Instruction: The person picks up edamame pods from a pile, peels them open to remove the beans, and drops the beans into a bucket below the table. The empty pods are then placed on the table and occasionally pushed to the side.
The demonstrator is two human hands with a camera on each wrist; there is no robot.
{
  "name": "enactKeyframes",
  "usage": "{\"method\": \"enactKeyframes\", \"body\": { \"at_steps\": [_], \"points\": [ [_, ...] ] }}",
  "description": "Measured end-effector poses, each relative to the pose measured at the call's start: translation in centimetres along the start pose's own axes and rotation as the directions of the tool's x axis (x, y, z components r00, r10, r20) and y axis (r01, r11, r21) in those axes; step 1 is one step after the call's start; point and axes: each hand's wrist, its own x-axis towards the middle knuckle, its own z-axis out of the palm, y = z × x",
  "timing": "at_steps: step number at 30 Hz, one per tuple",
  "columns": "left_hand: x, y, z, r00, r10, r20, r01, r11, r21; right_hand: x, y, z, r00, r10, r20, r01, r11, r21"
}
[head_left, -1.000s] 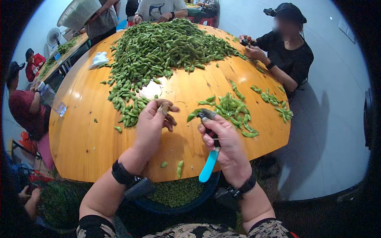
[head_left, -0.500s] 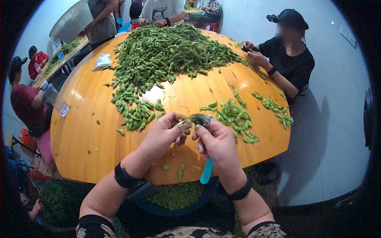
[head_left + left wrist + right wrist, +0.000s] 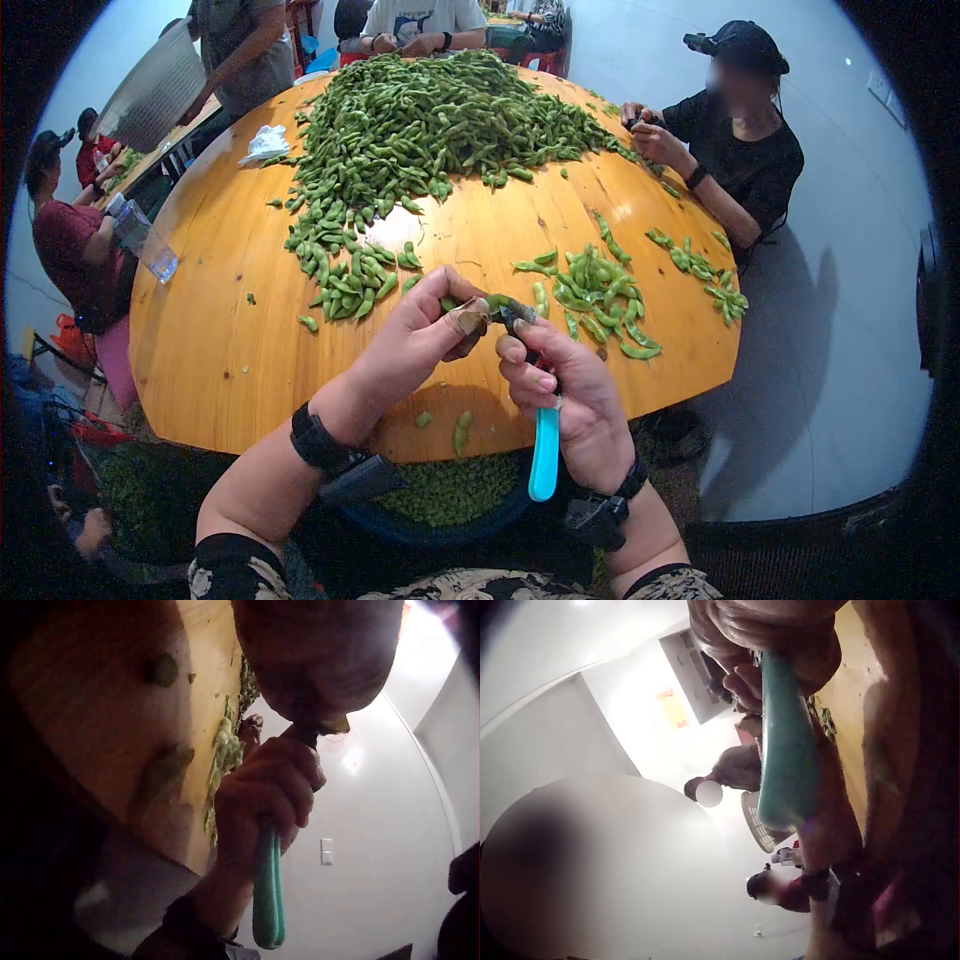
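My left hand (image 3: pixel 425 325), its thumb wrapped in something brownish, pinches a green soybean pod (image 3: pixel 495 301) above the table. Close beside it, my right hand (image 3: pixel 570 390) grips a tool with a turquoise handle (image 3: pixel 544 455); its working end is mostly hidden by the fingers, and a dark covering shows on the right fingertip at the pod. In the left wrist view the same handle (image 3: pixel 268 896) hangs below the curled fingers. A loose pile of pods (image 3: pixel 595 295) lies just beyond the right hand.
A large heap of pods (image 3: pixel 430 130) covers the far part of the wooden table (image 3: pixel 200 360). Below the near edge stands a basin (image 3: pixel 505 520) of shelled beans. A plastic bottle (image 3: pixel 145 240) is at the left; a person (image 3: pixel 740 150) sits at the right.
The hands, apart a second ago, have come together, bringing the pod from the right hand's tool to the left fingers. The right hand has since shifted slightly right and tilted, showing more handle.
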Motion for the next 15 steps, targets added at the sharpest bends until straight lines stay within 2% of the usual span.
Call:
{"method": "enactKeyframes", "body": {
  "at_steps": [2,6,8,9,10,11,12,13,15],
  "points": [
    [0.0,0.1,-0.1,1.0,-0.005,0.011,0.005,0.999,-0.048,-0.2,0.1,-0.4,0.987,0.116,0.108,-0.139,0.962,0.235],
    [0.1,0.4,0.0,0.996,-0.081,0.041,0.086,0.986,-0.143,-0.3,-0.2,0.1,0.995,0.097,0.02,-0.098,0.934,0.344],
    [0.2,0.5,0.0,0.992,-0.119,0.035,0.124,0.974,-0.189,-0.3,-1.0,-0.3,0.996,-0.083,-0.026,0.085,0.99,0.114],
    [0.2,0.4,-0.1,0.992,-0.125,0.013,0.125,0.977,-0.17,-0.4,-1.4,-0.3,0.996,-0.083,-0.026,0.085,0.99,0.112],
    [0.2,0.3,-0.3,0.991,-0.131,-0.011,0.128,0.98,-0.153,-0.6,-1.9,0.0,0.984,-0.165,-0.074,0.153,0.977,-0.148],
    [0.3,0.1,-0.3,0.992,-0.129,-0.014,0.125,0.98,-0.156,-0.7,-2.2,0.5,0.962,-0.253,-0.097,0.195,0.895,-0.401],
    [0.4,0.0,-0.4,0.985,-0.166,-0.05,0.156,0.975,-0.157,-1.0,-2.4,1.3,0.933,-0.335,-0.131,0.22,0.818,-0.531],
    [0.4,-0.1,-0.4,0.976,-0.202,-0.084,0.187,0.969,-0.159,-0.9,-2.7,1.5,0.934,-0.334,-0.13,0.218,0.817,-0.534],
    [0.2,-0.2,-0.9,0.978,-0.2,-0.065,0.184,0.963,-0.195,-1.0,-3.8,1.6,0.85,-0.519,-0.09,0.223,0.51,-0.831]
  ]
}}
